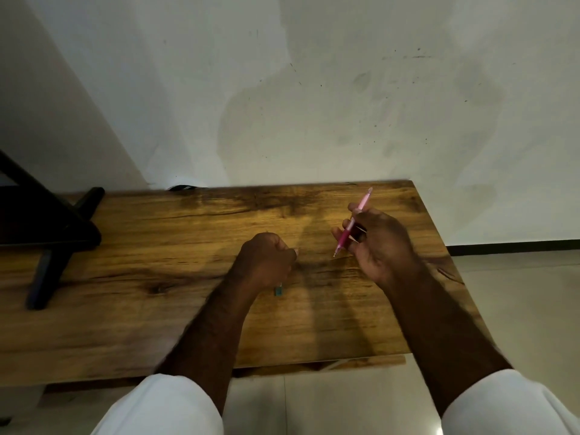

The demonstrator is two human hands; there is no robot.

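My right hand (381,246) is raised over the right part of the wooden table (157,246) and pinches a pink translucent pen (351,226) between thumb and fingers. The pen slants, with its tip pointing down-left and its clip end up toward the wall. My left hand (265,262) is curled into a fist near the table's middle, a short way left of the pen tip. A small teal piece (278,290) sticks out below the heel of that fist, and the fist seems to grip it. The rest of the piece is hidden.
A black stand with angled legs (47,246) occupies the table's left end. A white wall rises right behind the table. The table's right edge (445,246) drops to a pale tiled floor (518,309). White sleeves cover both upper forearms.
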